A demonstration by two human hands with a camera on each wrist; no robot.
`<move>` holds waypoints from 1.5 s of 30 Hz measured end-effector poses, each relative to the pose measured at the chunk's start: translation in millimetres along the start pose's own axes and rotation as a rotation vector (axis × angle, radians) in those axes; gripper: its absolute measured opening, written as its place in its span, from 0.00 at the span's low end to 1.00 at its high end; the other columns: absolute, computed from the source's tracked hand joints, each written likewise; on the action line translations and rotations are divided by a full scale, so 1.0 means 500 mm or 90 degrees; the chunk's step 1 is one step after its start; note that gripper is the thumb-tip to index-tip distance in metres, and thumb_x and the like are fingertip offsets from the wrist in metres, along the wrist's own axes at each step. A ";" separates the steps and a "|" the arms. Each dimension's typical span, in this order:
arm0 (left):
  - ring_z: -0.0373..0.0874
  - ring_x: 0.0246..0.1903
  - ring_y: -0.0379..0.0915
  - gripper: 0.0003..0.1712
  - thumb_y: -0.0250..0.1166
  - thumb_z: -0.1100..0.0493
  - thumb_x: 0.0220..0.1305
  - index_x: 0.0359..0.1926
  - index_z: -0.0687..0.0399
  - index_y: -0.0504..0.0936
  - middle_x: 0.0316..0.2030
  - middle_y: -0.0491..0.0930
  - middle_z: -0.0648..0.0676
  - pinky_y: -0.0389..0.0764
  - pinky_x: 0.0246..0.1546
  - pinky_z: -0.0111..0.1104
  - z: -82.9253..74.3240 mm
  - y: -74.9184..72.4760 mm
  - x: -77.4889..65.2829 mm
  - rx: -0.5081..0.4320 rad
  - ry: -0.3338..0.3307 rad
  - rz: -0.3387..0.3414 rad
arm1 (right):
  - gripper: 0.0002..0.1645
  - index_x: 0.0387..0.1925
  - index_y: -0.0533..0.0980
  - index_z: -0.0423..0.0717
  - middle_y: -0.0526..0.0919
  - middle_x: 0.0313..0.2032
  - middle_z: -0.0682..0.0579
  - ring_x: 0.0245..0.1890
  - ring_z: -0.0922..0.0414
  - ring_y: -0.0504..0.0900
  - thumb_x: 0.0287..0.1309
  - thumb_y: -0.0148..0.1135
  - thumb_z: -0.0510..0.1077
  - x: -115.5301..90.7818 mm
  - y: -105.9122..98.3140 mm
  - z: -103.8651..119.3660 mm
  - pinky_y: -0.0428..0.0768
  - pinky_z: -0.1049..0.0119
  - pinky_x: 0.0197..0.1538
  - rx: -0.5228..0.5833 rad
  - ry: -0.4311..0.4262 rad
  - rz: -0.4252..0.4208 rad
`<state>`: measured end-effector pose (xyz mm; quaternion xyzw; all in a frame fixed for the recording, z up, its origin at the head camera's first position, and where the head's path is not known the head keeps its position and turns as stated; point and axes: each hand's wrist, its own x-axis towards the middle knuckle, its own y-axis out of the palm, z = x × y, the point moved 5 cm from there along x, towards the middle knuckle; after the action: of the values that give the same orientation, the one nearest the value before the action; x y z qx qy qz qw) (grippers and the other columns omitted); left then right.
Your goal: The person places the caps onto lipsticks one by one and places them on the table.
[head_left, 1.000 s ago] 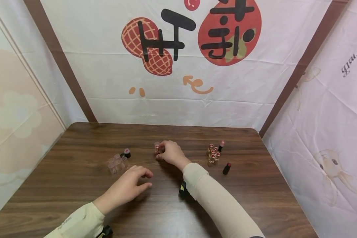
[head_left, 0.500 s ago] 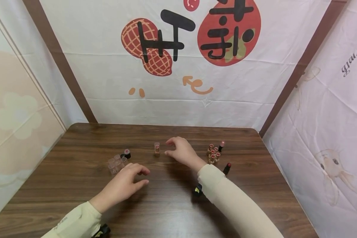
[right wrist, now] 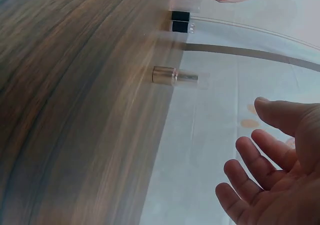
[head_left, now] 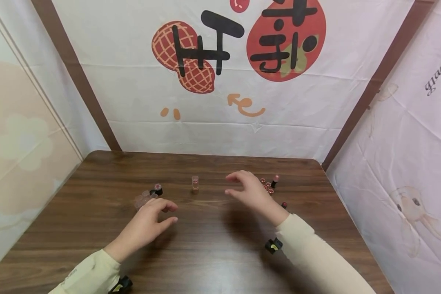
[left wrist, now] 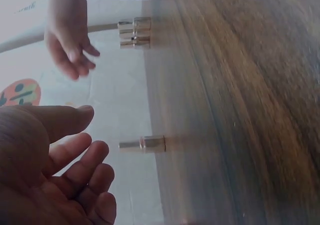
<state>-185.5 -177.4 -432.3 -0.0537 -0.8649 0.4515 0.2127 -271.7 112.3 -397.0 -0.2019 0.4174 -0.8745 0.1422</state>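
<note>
A gold lipstick (head_left: 195, 183) with a clear cap over it stands upright near the middle of the table. To its right, my right hand (head_left: 251, 192) hovers above the tabletop, fingers loosely bent and holding nothing. Behind that hand is a cluster of gold lipstick tubes (head_left: 270, 191), partly hidden by it. My left hand (head_left: 143, 224) hangs in the air at the left, thumb and fingers apart, nothing in them. Just beyond it sits a group of clear caps (head_left: 141, 200), partly covered by the hand. The capped lipstick (right wrist: 164, 76) also shows in the right wrist view.
Two small black pieces (head_left: 157, 189) stand behind the clear caps. At the right are a black lipstick (head_left: 274, 182) with a pink tip and a red-tipped one (head_left: 284, 205) mostly hidden by the right wrist. A printed cloth (head_left: 132, 102) hangs behind the wooden table (head_left: 191, 253).
My right hand has let go of the capped lipstick and moved right, toward the gold tubes. The lipstick stays standing. My left hand has drifted slightly left and toward me.
</note>
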 end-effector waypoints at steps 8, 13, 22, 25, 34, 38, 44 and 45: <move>0.45 0.44 0.79 0.15 0.77 0.59 0.60 0.47 0.50 0.85 0.43 0.84 0.46 0.77 0.52 0.48 0.022 -0.028 0.000 -0.002 -0.004 -0.036 | 0.22 0.56 0.81 0.54 0.83 0.52 0.59 0.49 0.57 0.79 0.61 0.74 0.49 -0.051 -0.055 -0.031 0.78 0.56 0.53 0.011 0.019 -0.029; 0.45 0.42 0.77 0.16 0.77 0.59 0.58 0.47 0.50 0.85 0.39 0.84 0.45 0.78 0.42 0.43 0.048 -0.051 -0.001 0.020 -0.017 -0.068 | 0.22 0.55 0.82 0.53 0.85 0.49 0.56 0.40 0.56 0.79 0.60 0.75 0.48 -0.078 -0.078 -0.060 0.74 0.51 0.58 0.020 0.022 -0.057; 0.55 0.47 0.73 0.24 0.78 0.56 0.58 0.51 0.61 0.81 0.46 0.82 0.59 0.72 0.46 0.50 0.114 -0.086 -0.010 0.044 -0.105 -0.102 | 0.23 0.54 0.82 0.47 0.85 0.52 0.52 0.52 0.48 0.83 0.57 0.77 0.44 -0.128 -0.108 -0.099 0.82 0.48 0.55 0.064 0.054 -0.070; 0.60 0.48 0.71 0.28 0.78 0.54 0.57 0.53 0.65 0.79 0.48 0.80 0.65 0.72 0.47 0.54 0.138 -0.091 -0.015 0.050 -0.146 -0.102 | 0.22 0.54 0.82 0.47 0.85 0.51 0.53 0.57 0.50 0.80 0.58 0.76 0.43 -0.138 -0.121 -0.107 0.80 0.48 0.58 0.048 0.059 -0.080; 0.65 0.49 0.74 0.31 0.77 0.50 0.59 0.53 0.68 0.77 0.49 0.81 0.69 0.73 0.48 0.58 0.192 -0.076 -0.023 0.042 -0.228 -0.058 | 0.24 0.54 0.82 0.43 0.85 0.53 0.49 0.55 0.50 0.81 0.57 0.77 0.43 -0.153 -0.139 -0.141 0.79 0.49 0.57 0.001 0.077 -0.115; 0.62 0.46 0.77 0.32 0.77 0.49 0.59 0.53 0.68 0.77 0.48 0.82 0.68 0.76 0.45 0.56 0.204 -0.071 -0.023 0.030 -0.239 -0.059 | 0.24 0.54 0.81 0.41 0.85 0.52 0.46 0.53 0.47 0.82 0.57 0.77 0.43 -0.154 -0.135 -0.167 0.80 0.48 0.55 -0.009 0.093 -0.128; 0.56 0.41 0.78 0.31 0.76 0.46 0.60 0.49 0.65 0.77 0.43 0.82 0.66 0.78 0.40 0.50 0.215 -0.061 -0.028 0.029 -0.269 -0.034 | 0.26 0.54 0.81 0.41 0.84 0.53 0.45 0.55 0.45 0.81 0.58 0.77 0.47 -0.151 -0.117 -0.205 0.78 0.45 0.57 -0.027 0.143 -0.113; 0.55 0.40 0.78 0.30 0.76 0.46 0.60 0.48 0.65 0.77 0.42 0.82 0.65 0.78 0.39 0.49 0.216 -0.059 -0.029 0.030 -0.272 -0.030 | 0.26 0.55 0.80 0.41 0.83 0.53 0.44 0.56 0.45 0.81 0.58 0.76 0.48 -0.150 -0.112 -0.212 0.78 0.44 0.58 -0.030 0.152 -0.105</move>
<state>-214.5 -280.8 -467.2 0.0683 -0.8803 0.4680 0.0361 -260.3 249.2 -430.8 -0.1331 0.4336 -0.8911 0.0140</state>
